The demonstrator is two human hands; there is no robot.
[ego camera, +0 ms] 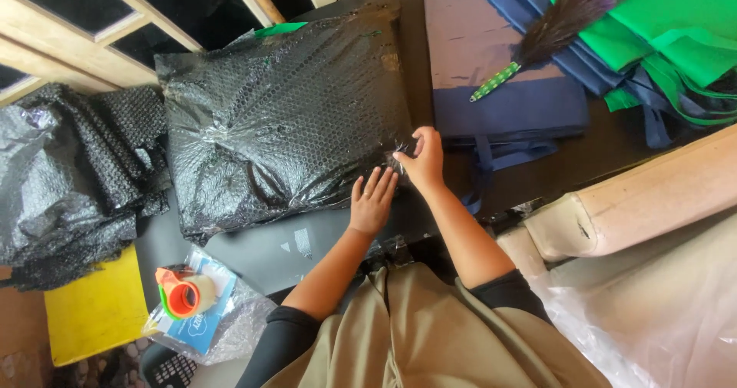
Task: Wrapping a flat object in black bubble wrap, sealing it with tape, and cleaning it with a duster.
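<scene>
Left hand [371, 201] lay flat, fingers open, pressing near edge of black bubble-wrap parcel [284, 115], frame centre. Right hand [422, 158] pinched parcel's corner fold. Best held taut, fold flat. Tape dispenser [183, 294], orange, lower left on blue-and-white packet [206, 328]. Spare black wrap [73, 173] left. Green-handled brush [553, 23] upper right on blue bags [507, 112].

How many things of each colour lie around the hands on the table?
Black: 2, the black bubble-wrap parcel under both hands, and the heap of black bubble wrap beside it.
Orange: 1, the orange tape dispenser.
Yellow: 1, the yellow flat board.
Purple: 1, the purple-bristled broom.
Total: 5
</scene>
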